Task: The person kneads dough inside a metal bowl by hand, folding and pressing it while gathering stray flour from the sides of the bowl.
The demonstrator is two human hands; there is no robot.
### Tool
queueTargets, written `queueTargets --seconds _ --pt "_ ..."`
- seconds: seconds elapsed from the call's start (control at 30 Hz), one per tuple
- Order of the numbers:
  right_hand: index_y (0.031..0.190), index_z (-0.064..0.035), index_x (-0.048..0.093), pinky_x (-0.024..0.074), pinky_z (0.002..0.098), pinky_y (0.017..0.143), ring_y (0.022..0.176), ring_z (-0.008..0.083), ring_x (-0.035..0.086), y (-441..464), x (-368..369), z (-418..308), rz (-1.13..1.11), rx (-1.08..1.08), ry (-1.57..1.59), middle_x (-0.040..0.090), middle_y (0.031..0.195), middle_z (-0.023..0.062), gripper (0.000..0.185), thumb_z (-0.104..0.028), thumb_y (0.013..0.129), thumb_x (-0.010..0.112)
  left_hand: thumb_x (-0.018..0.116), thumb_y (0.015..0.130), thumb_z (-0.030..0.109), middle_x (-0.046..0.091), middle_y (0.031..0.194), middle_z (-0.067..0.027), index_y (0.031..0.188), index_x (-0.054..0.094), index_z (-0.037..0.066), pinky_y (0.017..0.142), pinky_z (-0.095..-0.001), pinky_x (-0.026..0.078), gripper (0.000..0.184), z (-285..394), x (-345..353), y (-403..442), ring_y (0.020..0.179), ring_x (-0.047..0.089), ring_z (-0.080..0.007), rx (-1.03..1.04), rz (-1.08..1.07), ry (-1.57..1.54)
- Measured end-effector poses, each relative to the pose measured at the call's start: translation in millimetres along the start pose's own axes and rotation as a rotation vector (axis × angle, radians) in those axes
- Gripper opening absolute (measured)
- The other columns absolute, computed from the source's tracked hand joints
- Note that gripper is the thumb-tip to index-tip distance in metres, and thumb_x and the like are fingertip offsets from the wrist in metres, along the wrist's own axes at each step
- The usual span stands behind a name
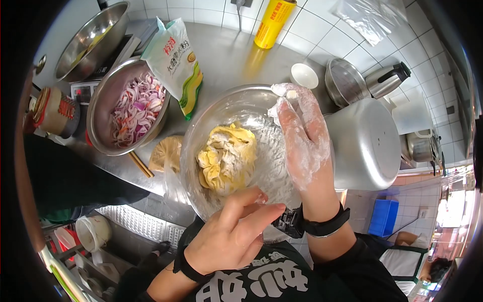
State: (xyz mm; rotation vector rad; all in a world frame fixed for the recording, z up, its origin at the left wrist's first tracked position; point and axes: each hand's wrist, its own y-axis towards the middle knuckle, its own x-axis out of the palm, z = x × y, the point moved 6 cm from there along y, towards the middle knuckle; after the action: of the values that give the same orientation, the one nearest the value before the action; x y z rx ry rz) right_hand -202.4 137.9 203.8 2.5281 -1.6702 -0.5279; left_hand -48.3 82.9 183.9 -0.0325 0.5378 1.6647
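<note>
A large steel mixing bowl (188, 146) holds a yellow dough lump (229, 156) dusted with flour, with loose white flour (271, 151) beside it. Over the bowl's right side, my right hand (304, 138) is raised and coated in flour. Its fingers are bent together near white clumps; whether it grips anything is unclear. A black wristwatch (289, 222) sits on that wrist. My left hand (229, 234), much cleaner, is at the bowl's near rim. Its forefinger and thumb are apart and reach close to the watch; contact cannot be made out.
Sliced red onions fill a steel bowl (93, 121) at left, near a flour bag (173, 60). A yellow cylinder (271, 25) stands by the wall. A white bowl (304, 75), a steel pot (370, 143) and a thermos (387, 79) are at right. Another person (402, 261) is lower right.
</note>
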Motion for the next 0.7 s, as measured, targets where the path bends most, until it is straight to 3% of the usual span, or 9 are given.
queueTargets --seconds 0.2,0.4,0.5,0.63,0.7 --pt "0.109 -0.0005 0.052 0.0453 0.0328 0.074 0.078 0.0244 0.057 0.2 -0.1 -3.7 0.016 -0.083 -0.07 0.06 0.092 0.0178 0.022 -0.011 0.09 0.052 0.053 0.07 -0.008 0.042 0.113 -0.019 0.111 0.056 0.002 0.085 -0.0352 0.049 0.043 4.8 -1.0 1.5 0.104 0.052 -0.031 0.023 -0.019 0.052" --pt "0.108 -0.0009 0.053 0.0449 0.0309 0.072 0.075 0.0194 0.055 -1.7 1.6 -10.6 0.035 -0.124 -0.051 0.057 0.086 0.0143 0.021 -0.011 0.09 0.053 0.052 0.073 -0.011 0.043 0.115 -0.0164 0.118 0.051 0.004 0.075 -0.0348 0.053 0.047 1.4 9.1 4.4 0.099 0.054 -0.0247 -0.067 -0.204 0.134" --pt "0.107 -0.0009 0.053 0.0441 0.029 0.07 0.072 0.0166 0.053 4.6 -8.5 -18.8 0.062 -0.171 -0.131 0.056 0.083 0.0119 0.02 -0.011 0.09 0.052 0.049 0.077 -0.012 0.044 0.112 -0.0117 0.122 0.045 0.005 0.076 -0.0307 0.049 0.048 -18.0 2.3 -3.8 0.092 0.052 -0.0179 -0.161 0.06 -0.116" --pt "0.107 -0.001 0.053 0.0433 0.0276 0.07 0.073 0.0159 0.051 2.6 -12.6 -24.1 0.049 -0.09 -0.165 0.056 0.084 0.0114 0.019 -0.011 0.09 0.053 0.047 0.078 -0.016 0.042 0.105 -0.0053 0.126 0.041 0.003 0.08 -0.0216 0.036 0.051 -24.1 -9.8 -6.5 0.082 0.042 -0.0103 -0.279 0.197 -0.327" --pt "0.107 -0.001 0.053 0.0432 0.0271 0.071 0.075 0.0154 0.052 2.0 -12.0 -19.5 0.045 -0.085 -0.108 0.056 0.085 0.0115 0.019 -0.01 0.09 0.053 0.047 0.077 -0.018 0.043 0.109 -0.0062 0.127 0.04 0.003 0.08 -0.0221 0.037 0.054 -28.7 -8.2 -7.7 0.08 0.041 -0.0103 -0.261 0.191 -0.3"
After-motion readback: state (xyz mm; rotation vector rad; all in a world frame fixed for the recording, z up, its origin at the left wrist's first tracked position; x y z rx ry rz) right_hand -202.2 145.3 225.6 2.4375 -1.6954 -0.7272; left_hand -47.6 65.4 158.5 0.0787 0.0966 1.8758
